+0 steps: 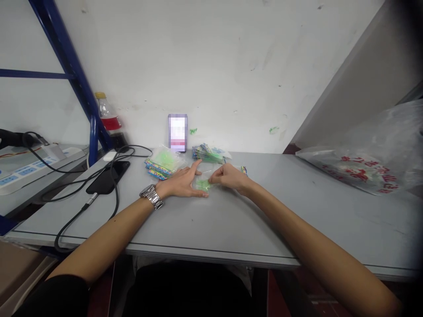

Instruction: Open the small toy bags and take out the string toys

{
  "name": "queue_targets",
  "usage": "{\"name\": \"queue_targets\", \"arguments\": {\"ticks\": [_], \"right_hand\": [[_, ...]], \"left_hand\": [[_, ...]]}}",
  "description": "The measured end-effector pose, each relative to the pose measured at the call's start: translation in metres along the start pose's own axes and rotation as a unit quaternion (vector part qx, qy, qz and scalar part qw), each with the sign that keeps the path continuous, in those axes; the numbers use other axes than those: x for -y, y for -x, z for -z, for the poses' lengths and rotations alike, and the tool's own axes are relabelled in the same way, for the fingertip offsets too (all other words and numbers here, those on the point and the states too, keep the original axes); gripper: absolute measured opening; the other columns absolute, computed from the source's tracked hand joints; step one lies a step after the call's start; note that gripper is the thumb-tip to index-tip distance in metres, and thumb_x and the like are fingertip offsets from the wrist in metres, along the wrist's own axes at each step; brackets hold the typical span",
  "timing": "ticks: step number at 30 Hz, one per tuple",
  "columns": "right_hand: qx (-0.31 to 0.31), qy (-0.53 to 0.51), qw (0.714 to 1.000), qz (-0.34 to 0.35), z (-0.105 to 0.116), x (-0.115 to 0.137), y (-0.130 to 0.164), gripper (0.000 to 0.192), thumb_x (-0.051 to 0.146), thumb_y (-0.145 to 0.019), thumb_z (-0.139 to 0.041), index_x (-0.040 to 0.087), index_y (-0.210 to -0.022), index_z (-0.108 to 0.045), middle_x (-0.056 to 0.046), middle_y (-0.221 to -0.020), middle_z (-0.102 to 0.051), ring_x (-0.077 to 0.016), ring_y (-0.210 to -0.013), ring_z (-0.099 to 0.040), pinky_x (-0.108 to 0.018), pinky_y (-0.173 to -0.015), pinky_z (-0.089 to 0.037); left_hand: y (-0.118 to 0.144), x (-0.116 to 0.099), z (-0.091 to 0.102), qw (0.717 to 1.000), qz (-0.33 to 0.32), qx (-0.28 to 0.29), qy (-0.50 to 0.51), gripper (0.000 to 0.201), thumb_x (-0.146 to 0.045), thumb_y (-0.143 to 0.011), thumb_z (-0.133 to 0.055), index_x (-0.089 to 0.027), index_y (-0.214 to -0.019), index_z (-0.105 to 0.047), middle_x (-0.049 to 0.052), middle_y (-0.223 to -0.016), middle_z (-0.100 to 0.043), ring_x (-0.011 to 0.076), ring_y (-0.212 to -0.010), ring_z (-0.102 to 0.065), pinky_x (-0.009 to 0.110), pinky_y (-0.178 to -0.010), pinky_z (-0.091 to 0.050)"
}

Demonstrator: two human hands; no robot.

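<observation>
A small clear plastic bag with green bits inside (204,183) lies on the grey table (231,220) between my hands. My left hand (185,180), with a metal watch on the wrist, lies flat with fingers spread and presses on the bag's left side. My right hand (228,176) pinches the bag's right edge with curled fingers. Just behind them lie a stack of colourful packets (208,153) and a pile of filled green bags (163,162).
A phone (177,132) leans upright against the wall. A black phone (107,177) with cables lies at the left, near a drink bottle (107,116), a blue rack post (71,70) and a power strip (26,169). A large printed plastic bag (363,169) sits at the right.
</observation>
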State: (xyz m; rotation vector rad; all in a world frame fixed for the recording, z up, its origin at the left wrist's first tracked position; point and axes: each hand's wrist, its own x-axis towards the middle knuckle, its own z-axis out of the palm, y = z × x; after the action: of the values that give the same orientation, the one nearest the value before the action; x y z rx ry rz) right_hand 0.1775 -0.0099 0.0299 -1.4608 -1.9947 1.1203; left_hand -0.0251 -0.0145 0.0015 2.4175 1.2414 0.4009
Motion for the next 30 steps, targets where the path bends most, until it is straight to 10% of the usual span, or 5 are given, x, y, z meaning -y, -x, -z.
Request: {"name": "queue_targets", "arguments": {"ticks": [18,30], "right_hand": [[-0.051,0.239,0.970,-0.019,-0.0001,0.0027,-0.0017,0.006,0.021,-0.064,-0.060,0.019,-0.058,-0.062,-0.001,-0.058,-0.056,-0.0150,-0.059,-0.050,-0.028,-0.054,-0.033],[-0.097,0.089,0.991,0.010,0.0045,0.0026,0.0012,0.022,0.040,-0.075,-0.063,0.019,-0.069,-0.062,0.001,-0.059,-0.049,-0.0141,-0.058,-0.044,-0.029,-0.059,-0.031]], "left_hand": [[-0.0011,-0.0021,0.0013,1.000,-0.002,0.001,0.000,0.117,-0.075,-0.067,-0.062,-0.020,-0.152,-0.003,0.016,-0.143,-0.048,0.0356,-0.130,-0.042,0.048,-0.104,-0.033],[0.0002,-0.0029,0.0020,1.000,-0.018,0.008,-0.007,0.108,-0.075,-0.071,-0.057,-0.020,-0.150,-0.009,0.017,-0.142,-0.049,0.0357,-0.131,-0.041,0.050,-0.104,-0.033]]}}
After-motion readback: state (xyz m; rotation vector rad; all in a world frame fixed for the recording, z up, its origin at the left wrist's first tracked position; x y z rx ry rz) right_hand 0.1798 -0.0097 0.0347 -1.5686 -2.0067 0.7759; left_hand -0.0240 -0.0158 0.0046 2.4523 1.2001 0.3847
